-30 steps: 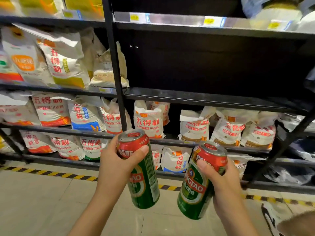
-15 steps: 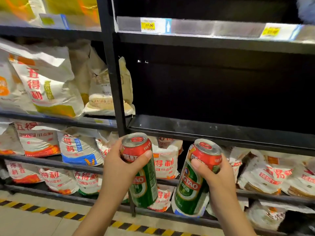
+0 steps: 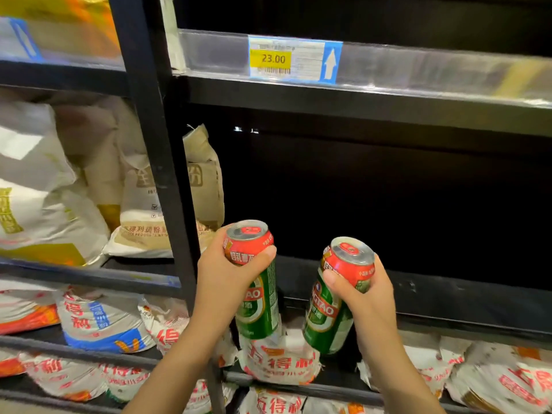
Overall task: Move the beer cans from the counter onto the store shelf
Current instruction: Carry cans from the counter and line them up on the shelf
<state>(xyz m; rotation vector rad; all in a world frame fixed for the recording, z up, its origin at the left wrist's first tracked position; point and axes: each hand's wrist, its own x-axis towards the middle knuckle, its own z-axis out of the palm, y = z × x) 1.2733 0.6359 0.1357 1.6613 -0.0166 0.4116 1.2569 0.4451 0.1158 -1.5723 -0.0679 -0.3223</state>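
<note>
The left can (image 3: 257, 282) is a tall beer can with a red upper band, a green body, a silver lid and a red pull tab; part of the lettering "GTAO" shows on its label. The left hand (image 3: 227, 279) grips it around the red band, thumb across the near side, and holds it nearly upright. The right can (image 3: 337, 297) carries the same colours and label, tilted with its base toward the left. The right hand (image 3: 370, 300) wraps it near the top, thumb on the red band. Both cans are held in the air, just in front of the dark shelf (image 3: 448, 297), neither resting on it.

A black upright post (image 3: 161, 162) stands just left of the left hand. Left of the post, flour bags (image 3: 167, 204) crowd the neighbouring bay. Below the dark shelf lie white bags with red print (image 3: 277, 363). The board above carries a price tag (image 3: 294, 59) reading 23.00.

The bay behind the cans looks dark and open, stretching far to the right, bounded by the shelf's front lip below and the upper board overhead.
</note>
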